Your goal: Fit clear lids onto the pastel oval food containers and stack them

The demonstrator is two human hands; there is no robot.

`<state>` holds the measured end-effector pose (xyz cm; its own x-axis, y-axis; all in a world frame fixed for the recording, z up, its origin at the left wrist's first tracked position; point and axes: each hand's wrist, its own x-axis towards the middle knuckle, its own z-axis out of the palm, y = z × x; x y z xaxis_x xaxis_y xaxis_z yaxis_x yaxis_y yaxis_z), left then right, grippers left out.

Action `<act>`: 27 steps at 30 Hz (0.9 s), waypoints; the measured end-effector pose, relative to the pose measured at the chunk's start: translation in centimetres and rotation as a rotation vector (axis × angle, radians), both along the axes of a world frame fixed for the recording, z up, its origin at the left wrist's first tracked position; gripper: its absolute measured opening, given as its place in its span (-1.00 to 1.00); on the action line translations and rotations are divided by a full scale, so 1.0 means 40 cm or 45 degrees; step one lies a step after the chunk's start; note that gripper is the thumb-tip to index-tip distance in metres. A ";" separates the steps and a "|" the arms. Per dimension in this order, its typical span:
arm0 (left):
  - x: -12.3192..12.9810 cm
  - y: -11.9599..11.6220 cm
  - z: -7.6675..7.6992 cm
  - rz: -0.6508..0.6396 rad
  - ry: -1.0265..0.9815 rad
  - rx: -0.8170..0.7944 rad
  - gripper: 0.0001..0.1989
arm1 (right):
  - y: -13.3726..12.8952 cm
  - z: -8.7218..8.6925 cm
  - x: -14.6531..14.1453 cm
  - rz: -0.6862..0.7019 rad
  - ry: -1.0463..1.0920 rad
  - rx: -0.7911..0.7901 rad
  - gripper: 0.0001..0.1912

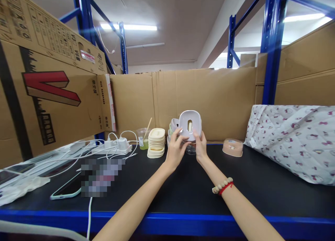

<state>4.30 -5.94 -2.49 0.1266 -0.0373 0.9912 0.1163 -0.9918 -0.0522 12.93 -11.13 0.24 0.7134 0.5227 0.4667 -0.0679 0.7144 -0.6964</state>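
A pale lilac, rounded plastic piece with an oval slot (184, 124) is held up between my two hands above the far middle of the table. My left hand (176, 149) grips its lower left edge with bent fingers. On its lower right side, my right hand (200, 147) has its fingers closed on the rim. Behind the piece, partly hidden, stands a stack of similar lilac and green pieces (173, 123). A stack of cream-coloured lids (156, 143) stands left of my left hand. Something clear and plastic (191, 150) shows below the held piece.
A pinkish oval case (232, 148) sits at right, near a patterned quilted bag (293, 140). At left are a cup with green liquid (143, 144), a power strip (123, 149), white cables and a phone (69, 186). Cardboard (209, 94) walls the back; a blue edge (188, 221) runs in front.
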 end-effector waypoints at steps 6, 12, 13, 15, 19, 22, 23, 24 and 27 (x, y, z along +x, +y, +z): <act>0.004 -0.029 0.022 -0.232 -0.290 -0.486 -0.39 | 0.000 0.001 -0.002 -0.009 0.110 -0.006 -0.52; -0.026 -0.051 0.092 -0.645 -0.465 -1.460 -0.47 | -0.009 -0.001 -0.010 0.080 -0.120 -0.069 -0.58; -0.031 -0.053 0.099 -0.662 -0.501 -1.513 -0.52 | -0.012 0.000 -0.013 0.105 -0.171 -0.088 -0.59; -0.036 -0.052 0.105 -0.682 -0.584 -1.534 -0.61 | -0.017 0.001 -0.016 0.154 -0.225 -0.116 -0.57; -0.031 -0.044 0.094 -0.744 -0.563 -1.522 -0.74 | -0.022 0.006 -0.014 0.147 -0.142 -0.142 -0.50; -0.024 -0.038 0.082 -0.769 -0.473 -1.537 -0.79 | -0.020 0.009 -0.008 0.108 -0.062 -0.164 -0.46; -0.022 -0.037 0.080 -0.764 -0.454 -1.544 -0.81 | -0.018 0.009 -0.005 0.107 -0.048 -0.165 -0.45; -0.021 -0.036 0.078 -0.757 -0.443 -1.548 -0.82 | -0.016 0.008 -0.003 0.108 -0.043 -0.167 -0.45; -0.022 -0.034 0.075 -0.738 -0.437 -1.528 -0.81 | -0.009 0.001 0.005 0.092 -0.067 -0.173 -0.44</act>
